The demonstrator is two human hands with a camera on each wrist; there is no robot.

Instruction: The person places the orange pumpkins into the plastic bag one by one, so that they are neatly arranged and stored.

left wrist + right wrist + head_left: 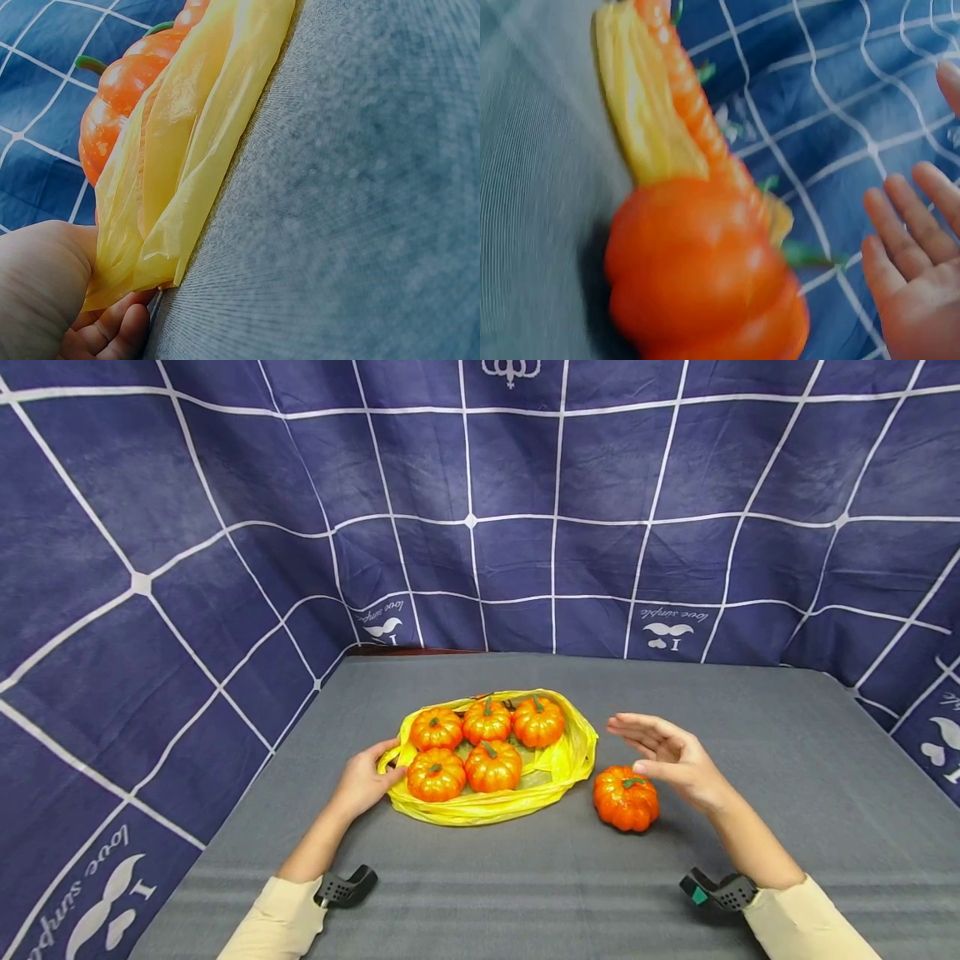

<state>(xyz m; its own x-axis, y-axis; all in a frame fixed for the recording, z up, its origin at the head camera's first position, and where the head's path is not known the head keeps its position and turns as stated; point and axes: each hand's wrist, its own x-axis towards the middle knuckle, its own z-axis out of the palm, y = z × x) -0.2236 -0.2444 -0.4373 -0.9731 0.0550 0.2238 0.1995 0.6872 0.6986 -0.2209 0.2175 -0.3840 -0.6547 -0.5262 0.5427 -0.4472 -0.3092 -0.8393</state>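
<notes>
A yellow plastic bag (480, 812) lies spread on the table with several orange toy pumpkins (492, 766) inside its rolled-down rim. At the bag's left end my left hand (365, 783) pinches the rim; the left wrist view shows the thumb over the yellow plastic (161, 225) and fingers curled beneath it. One more pumpkin (626, 799), a deeper orange with a green stem, sits on the table right of the bag. My right hand (678, 760) hovers just above and beside it with fingers extended, holding nothing. In the right wrist view that pumpkin (705, 270) stands apart from the open palm.
A grey cloth (480, 893) covers the table. Behind it and on the left hangs a dark blue curtain (517, 560) with white grid lines, meeting the table's back edge. Each wrist wears a black band (348, 887).
</notes>
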